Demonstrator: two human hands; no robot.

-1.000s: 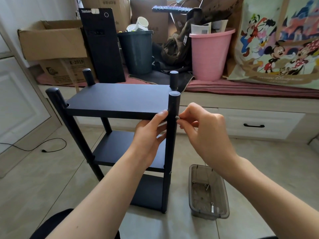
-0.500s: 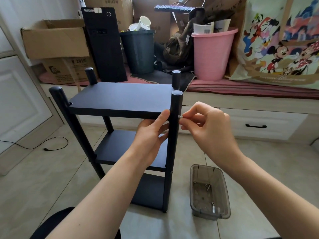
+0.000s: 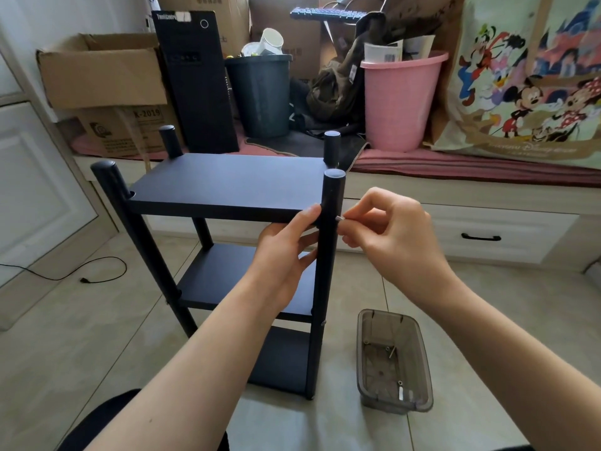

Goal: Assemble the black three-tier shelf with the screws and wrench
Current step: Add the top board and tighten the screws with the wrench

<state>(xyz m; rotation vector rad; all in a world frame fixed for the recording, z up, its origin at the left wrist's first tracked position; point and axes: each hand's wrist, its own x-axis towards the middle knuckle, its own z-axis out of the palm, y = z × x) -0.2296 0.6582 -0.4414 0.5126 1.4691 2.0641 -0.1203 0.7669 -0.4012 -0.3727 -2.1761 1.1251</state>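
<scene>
Left hand (image 3: 286, 252) is bracing the black shelf (image 3: 227, 187) on the floor; right hand (image 3: 390, 229) is pinching a screw (image 3: 340, 218) at the front-right post (image 3: 328, 255), risking cross-threading if it is entering tilted

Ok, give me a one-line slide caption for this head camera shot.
Left hand steadies the black shelf at its front post while the right hand pinches a screw against it.
</scene>
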